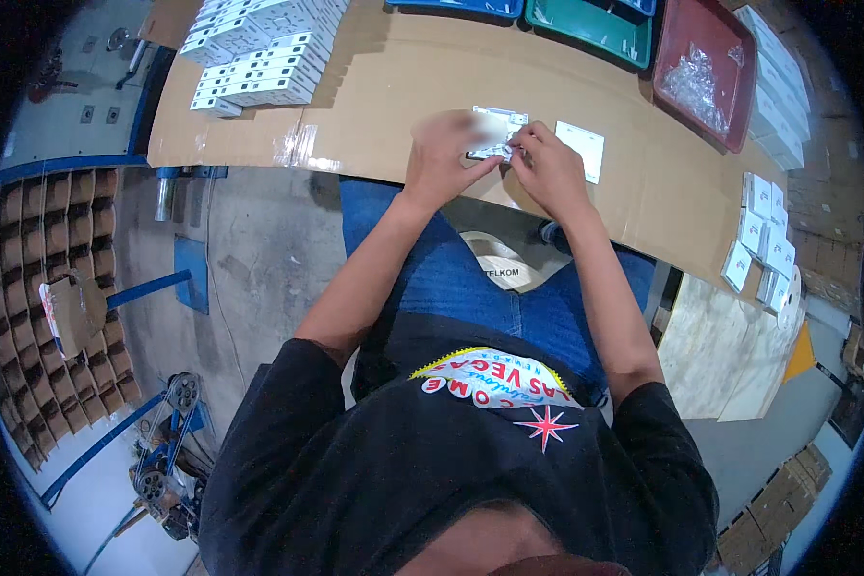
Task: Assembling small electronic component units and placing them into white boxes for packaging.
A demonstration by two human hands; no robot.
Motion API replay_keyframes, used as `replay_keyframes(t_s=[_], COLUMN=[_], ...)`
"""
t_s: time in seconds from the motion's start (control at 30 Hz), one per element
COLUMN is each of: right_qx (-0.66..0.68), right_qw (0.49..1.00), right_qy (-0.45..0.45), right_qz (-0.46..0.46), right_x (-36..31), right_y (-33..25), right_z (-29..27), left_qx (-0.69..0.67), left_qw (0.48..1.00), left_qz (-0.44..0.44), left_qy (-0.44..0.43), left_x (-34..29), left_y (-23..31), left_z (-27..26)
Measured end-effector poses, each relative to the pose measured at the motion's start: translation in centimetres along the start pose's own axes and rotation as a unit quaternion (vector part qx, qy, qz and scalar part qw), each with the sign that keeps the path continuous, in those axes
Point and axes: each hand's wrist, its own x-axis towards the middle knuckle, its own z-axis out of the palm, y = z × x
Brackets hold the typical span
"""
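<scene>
A small white plastic housing (520,119) with an open, detailed inside lies near the table's front edge. My left hand (440,163) grips its left side, thumb along the near edge; a blurred patch covers its fingertips. Over the housing's right part, my right hand (550,175) has thumb and fingers pinched together. Whatever tiny part is between those fingertips is too small to make out. Just right of this hand a flat white rectangular cover (586,152) lies on the cardboard.
Cardboard covers the table (403,72). Stacked white boxy units (269,67) stand at far left. Blue (470,8) and green (595,34) trays and a red tray (672,43) with clear small parts line the back. Small white pieces (766,230) are piled at right.
</scene>
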Motion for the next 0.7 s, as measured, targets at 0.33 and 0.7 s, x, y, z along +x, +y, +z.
replay_keyframes(t_s=[0.33, 0.7], right_qx=[0.042, 0.021], right_qw=[0.998, 0.994], right_qy=[0.046, 0.101], right_qz=[-0.007, -0.045], right_x=[1.1, 10.5], right_y=[-0.8, 2.9], right_z=[-0.9, -3.2], left_qx=[0.000, 0.073], left_qw=[1.000, 0.988], left_qz=[-0.019, -0.112], left_qy=[-0.010, -0.081], left_x=[0.5, 1.1], left_y=[0.2, 0.9], left_z=[-0.5, 0.1])
